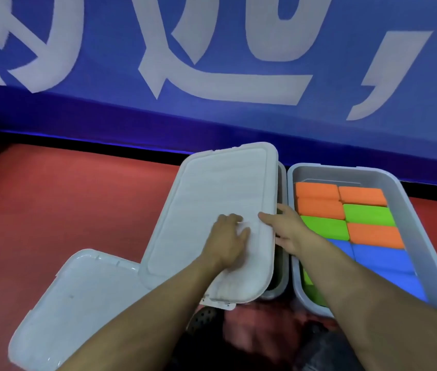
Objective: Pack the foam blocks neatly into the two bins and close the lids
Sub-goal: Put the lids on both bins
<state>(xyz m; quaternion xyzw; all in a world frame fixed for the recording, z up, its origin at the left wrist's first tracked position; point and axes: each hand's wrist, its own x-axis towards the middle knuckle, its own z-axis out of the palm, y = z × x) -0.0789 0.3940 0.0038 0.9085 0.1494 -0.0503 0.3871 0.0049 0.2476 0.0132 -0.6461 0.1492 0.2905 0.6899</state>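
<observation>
While the right bin sits uncovered, full of foam blocks, the left hand presses spread fingers on a lid covering the left bin; the right hand pinches its right edge.

Both bare forearms reach forward from the bottom of the head view, converging toward the middle. The left hand lies palm down with its fingers spread and nearly straight, pressing flat on a surface beneath it, knuckles up and the thumb out toward the right. The right hand sits just beside it, fingers extended forward and leftward; its thumb lies on top while the other fingers are partly hidden below an edge, so its grip cannot be told.
</observation>
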